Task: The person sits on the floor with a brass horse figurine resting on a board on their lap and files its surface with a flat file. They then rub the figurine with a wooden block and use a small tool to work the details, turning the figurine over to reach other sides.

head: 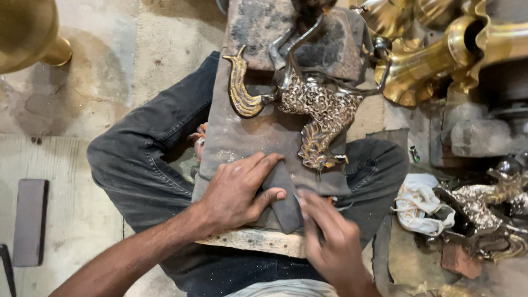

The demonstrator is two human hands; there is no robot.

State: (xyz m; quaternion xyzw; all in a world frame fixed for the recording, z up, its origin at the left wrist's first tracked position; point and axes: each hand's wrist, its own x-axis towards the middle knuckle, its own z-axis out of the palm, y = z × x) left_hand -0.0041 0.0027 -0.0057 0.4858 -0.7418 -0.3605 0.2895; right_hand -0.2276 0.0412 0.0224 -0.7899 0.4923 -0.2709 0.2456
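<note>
Left hand [236, 191] lies flat, fingers spread, pressing a dark grey cloth [258, 136] draped over a wooden board [255, 241] on the lap. Right hand [325, 235] pinches the cloth's folded near edge. Ornate filigreed brass figure [318, 109] rests farther on the cloth.

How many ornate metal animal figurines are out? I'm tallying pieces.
2: one figurine lies on the grey cloth over the person's lap; a second figurine lies on the floor at right. Others may be hidden among the brassware.
</note>
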